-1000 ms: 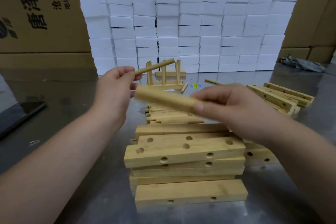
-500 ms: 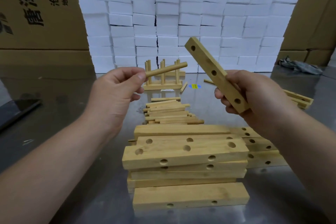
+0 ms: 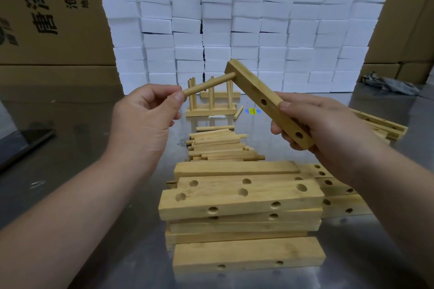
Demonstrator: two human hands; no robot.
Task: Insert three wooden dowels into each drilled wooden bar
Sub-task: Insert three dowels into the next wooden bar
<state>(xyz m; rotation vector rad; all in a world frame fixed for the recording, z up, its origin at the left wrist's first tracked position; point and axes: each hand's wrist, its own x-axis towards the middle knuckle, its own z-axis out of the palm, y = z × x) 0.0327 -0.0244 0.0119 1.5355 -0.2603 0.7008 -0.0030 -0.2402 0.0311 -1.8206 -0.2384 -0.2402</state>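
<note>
While left hand (image 3: 145, 112) pinches dowel (image 3: 209, 85), right hand (image 3: 324, 129) grips bar (image 3: 258, 91); cartons (image 3: 47, 19) behind metal table (image 3: 94, 148)

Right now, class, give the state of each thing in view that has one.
Bar, tilted, two holes showing empty.
Dowel, tip at the bar's top end, depth unclear.
Left grip, pinches the dowel's near end.
Right grip, holds the bar's lower end.
Stacked bars, holes empty.
Loose dowels, lying piled.

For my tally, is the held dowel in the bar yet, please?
Tip in, it seems: the dowel meets the bar where its third hole should be. Depth: cannot tell.
</note>
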